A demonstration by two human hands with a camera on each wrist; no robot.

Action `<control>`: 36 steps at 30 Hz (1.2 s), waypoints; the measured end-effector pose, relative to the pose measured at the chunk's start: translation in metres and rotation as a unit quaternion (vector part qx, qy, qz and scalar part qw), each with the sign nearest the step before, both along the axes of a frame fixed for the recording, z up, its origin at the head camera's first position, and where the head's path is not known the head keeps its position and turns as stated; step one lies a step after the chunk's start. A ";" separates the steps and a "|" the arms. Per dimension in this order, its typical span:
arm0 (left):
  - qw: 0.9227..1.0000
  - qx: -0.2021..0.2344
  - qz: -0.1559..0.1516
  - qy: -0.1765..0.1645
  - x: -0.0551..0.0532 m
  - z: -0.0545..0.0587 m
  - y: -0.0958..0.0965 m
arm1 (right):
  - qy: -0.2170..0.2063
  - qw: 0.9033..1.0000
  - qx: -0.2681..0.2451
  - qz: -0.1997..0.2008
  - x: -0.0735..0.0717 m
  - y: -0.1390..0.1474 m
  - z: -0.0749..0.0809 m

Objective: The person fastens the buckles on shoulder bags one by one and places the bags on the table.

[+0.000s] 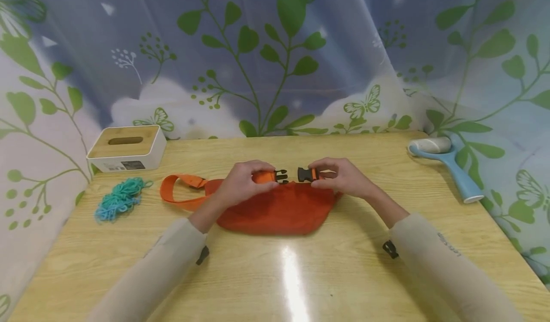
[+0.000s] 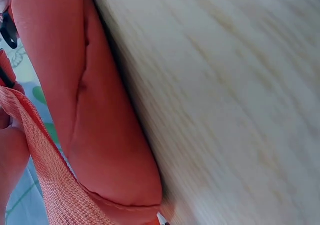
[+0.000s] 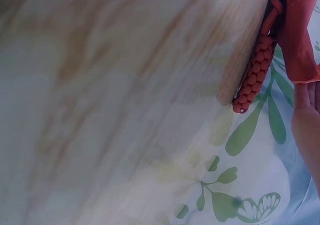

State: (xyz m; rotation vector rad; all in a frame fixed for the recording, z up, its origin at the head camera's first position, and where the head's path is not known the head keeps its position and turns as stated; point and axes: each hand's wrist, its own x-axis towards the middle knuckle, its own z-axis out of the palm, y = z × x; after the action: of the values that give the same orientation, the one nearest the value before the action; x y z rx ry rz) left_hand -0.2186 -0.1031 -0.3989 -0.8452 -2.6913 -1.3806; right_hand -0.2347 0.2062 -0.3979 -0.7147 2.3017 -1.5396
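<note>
Red waist bag (image 1: pixel 275 212), one, lying on the table (image 1: pixel 335 274); left hand (image 1: pixel 246 182), grip pinching the pronged buckle half (image 1: pixel 279 176) by its orange strap (image 1: pixel 263 177); right hand (image 1: pixel 340 176), grip pinching the socket half (image 1: pixel 305 174); halves apart, facing each other

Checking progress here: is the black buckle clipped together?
No, a gap separates the pronged half at the left hand from the socket half at the right hand.
</note>
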 end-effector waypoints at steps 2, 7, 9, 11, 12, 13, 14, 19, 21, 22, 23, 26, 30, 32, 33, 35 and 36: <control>1.000 0.002 -0.001 -0.001 0.000 0.000 0.002 | -0.001 1.000 -0.002 0.000 0.000 0.000 0.000; 1.000 -0.001 -0.003 -0.006 -0.001 0.000 0.007 | -0.004 1.000 -0.007 0.004 0.000 -0.001 -0.001; 1.000 -0.003 -0.003 -0.007 -0.001 0.000 0.008 | -0.001 1.000 -0.004 0.006 0.000 -0.002 -0.001; 1.000 -0.004 -0.003 -0.005 -0.001 0.000 0.010 | 0.004 1.000 0.001 0.007 -0.001 -0.002 -0.001; 1.000 -0.002 -0.004 -0.003 0.000 0.000 0.011 | 0.006 1.000 0.001 0.008 -0.001 -0.002 -0.002; 1.000 -0.001 -0.006 -0.001 0.000 0.001 0.011 | 0.007 1.000 0.002 0.008 -0.001 -0.002 -0.002; 1.000 -0.001 -0.007 0.001 0.000 0.001 0.012 | 0.008 1.000 0.002 0.010 -0.001 -0.002 -0.002; 1.000 -0.005 -0.009 0.010 0.002 0.001 0.016 | 0.005 1.000 0.002 0.015 0.000 -0.002 0.000; 1.000 -0.008 -0.007 0.009 0.001 0.001 0.017 | -0.001 1.000 -0.001 0.016 0.001 -0.003 0.001; 1.000 -0.008 -0.007 0.007 0.001 0.001 0.018 | -0.002 1.000 -0.002 0.016 0.001 -0.003 0.001; 1.000 -0.007 -0.007 0.004 0.001 0.001 0.019 | -0.004 1.000 -0.004 0.017 0.001 -0.003 0.001; 1.000 -0.009 -0.010 0.002 0.001 0.001 0.021 | -0.006 1.000 -0.007 0.019 0.000 -0.003 0.000; 1.000 -0.013 -0.011 0.005 0.001 0.002 0.023 | -0.003 1.000 -0.009 0.023 0.000 -0.003 -0.001; 1.000 -0.013 -0.011 0.006 0.001 0.002 0.024 | -0.002 1.000 -0.011 0.024 0.000 -0.004 -0.001; 1.000 -0.013 -0.012 0.006 0.001 0.003 0.024 | -0.002 1.000 -0.012 0.025 0.000 -0.004 -0.001; 1.000 -0.012 -0.014 0.005 0.001 0.003 0.024 | 0.000 1.000 -0.014 0.024 0.000 -0.004 -0.002; 1.000 -0.012 -0.014 0.005 0.000 0.003 0.024 | 0.001 1.000 -0.014 0.024 0.000 -0.004 -0.002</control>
State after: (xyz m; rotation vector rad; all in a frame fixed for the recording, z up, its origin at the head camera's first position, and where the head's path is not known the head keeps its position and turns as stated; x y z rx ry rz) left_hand -0.2181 -0.0789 -0.3958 -0.8935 -2.7050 -1.3490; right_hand -0.2348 0.2025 -0.3998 -0.7741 2.2508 -1.5534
